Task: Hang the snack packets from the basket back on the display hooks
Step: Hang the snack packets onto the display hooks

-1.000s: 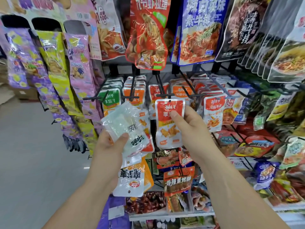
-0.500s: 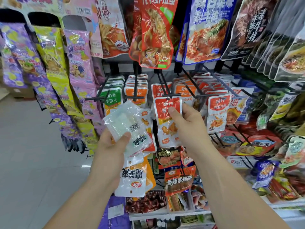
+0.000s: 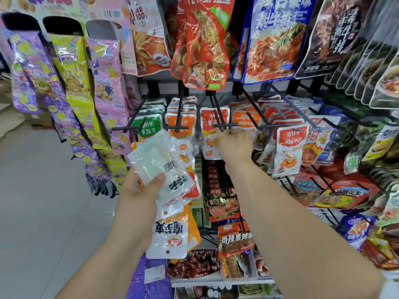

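Note:
My left hand (image 3: 141,190) grips a fanned bunch of snack packets (image 3: 164,167), clear-white ones on top and orange ones behind, low in front of the rack. An orange-and-white packet (image 3: 212,134) hangs on the black display hook (image 3: 222,125) at the rack's middle. My right hand (image 3: 236,143) is raised just right of that packet, fingertips at the hook's front bar and touching the packet's edge. Whether the fingers still pinch it is hidden by the hand's back. No basket is in view.
Neighbouring hooks carry a green packet row (image 3: 151,126), orange rows (image 3: 181,124) and red-white packets (image 3: 289,147). Large noodle bags (image 3: 203,39) hang above. Long candy strips (image 3: 71,87) hang at left beside bare floor (image 3: 43,212). Lower shelves hold more snacks.
My right hand has carried the orange-and-white packet up and back onto the middle hook, where it now hangs. My left hand has kept its bunch of packets in about the same place.

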`<state>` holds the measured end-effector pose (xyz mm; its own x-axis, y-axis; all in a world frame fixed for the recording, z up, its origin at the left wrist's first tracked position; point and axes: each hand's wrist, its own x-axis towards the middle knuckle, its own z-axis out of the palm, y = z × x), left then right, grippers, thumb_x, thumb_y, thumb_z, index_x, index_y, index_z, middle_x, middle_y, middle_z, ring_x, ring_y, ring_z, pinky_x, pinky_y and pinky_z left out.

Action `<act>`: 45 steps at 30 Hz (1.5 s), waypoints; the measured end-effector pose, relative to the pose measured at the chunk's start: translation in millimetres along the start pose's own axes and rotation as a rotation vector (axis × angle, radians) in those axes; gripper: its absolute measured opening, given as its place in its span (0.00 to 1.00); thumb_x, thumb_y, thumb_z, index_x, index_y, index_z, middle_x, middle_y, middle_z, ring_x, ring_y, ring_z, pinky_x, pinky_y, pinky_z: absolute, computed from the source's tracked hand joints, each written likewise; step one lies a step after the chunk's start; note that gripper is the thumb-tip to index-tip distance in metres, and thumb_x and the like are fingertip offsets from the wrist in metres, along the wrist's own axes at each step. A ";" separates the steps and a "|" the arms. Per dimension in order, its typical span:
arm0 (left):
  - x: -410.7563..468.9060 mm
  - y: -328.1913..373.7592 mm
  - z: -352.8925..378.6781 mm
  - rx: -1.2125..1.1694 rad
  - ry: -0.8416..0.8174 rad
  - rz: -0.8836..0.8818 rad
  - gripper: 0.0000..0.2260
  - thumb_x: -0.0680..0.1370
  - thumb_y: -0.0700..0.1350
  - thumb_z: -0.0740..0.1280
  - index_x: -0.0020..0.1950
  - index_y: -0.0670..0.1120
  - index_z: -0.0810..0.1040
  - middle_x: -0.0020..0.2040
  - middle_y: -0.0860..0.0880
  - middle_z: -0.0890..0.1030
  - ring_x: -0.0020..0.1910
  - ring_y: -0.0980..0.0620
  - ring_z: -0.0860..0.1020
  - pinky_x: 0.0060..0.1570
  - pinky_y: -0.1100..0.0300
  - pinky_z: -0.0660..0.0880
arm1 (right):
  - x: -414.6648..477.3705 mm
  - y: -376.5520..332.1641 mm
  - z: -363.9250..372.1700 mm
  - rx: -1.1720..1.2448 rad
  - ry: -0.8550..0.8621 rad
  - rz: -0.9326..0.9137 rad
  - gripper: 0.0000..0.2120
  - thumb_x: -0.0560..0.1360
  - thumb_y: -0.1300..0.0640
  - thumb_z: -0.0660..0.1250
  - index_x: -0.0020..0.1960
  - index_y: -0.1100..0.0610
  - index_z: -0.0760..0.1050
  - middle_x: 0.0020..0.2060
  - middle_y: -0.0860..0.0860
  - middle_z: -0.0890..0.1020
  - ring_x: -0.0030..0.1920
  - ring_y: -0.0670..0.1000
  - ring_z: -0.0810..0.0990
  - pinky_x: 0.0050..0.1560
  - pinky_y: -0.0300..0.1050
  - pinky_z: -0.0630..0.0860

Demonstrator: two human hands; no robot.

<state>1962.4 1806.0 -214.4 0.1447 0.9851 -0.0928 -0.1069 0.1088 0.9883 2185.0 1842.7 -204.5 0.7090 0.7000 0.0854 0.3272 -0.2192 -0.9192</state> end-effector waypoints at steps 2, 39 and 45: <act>0.3 0.7 -2.0 0.001 -0.002 -0.002 0.11 0.83 0.40 0.67 0.61 0.55 0.80 0.55 0.53 0.88 0.57 0.47 0.86 0.65 0.37 0.77 | 0.5 -3.3 6.3 -0.190 -0.099 -0.080 0.11 0.76 0.66 0.61 0.44 0.56 0.81 0.30 0.51 0.74 0.35 0.55 0.79 0.35 0.45 0.70; -37.7 -15.1 42.9 -0.085 -0.255 -0.127 0.12 0.82 0.40 0.68 0.63 0.54 0.79 0.57 0.51 0.87 0.57 0.47 0.85 0.54 0.45 0.83 | -114.4 27.5 -33.1 0.570 -0.187 0.070 0.11 0.78 0.57 0.74 0.57 0.54 0.74 0.50 0.52 0.85 0.51 0.54 0.86 0.50 0.53 0.84; -45.8 -15.4 38.8 -0.101 -0.237 -0.092 0.16 0.75 0.44 0.75 0.61 0.55 0.81 0.61 0.50 0.86 0.63 0.44 0.83 0.68 0.34 0.73 | -121.2 31.4 -37.6 0.705 -0.218 0.094 0.15 0.80 0.60 0.70 0.64 0.50 0.70 0.56 0.51 0.84 0.54 0.50 0.85 0.53 0.50 0.84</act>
<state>1995.6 1754.0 -220.6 0.3836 0.9129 -0.1392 -0.1785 0.2212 0.9588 2132.8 1725.4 -229.2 0.5505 0.8347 -0.0161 -0.2589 0.1523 -0.9538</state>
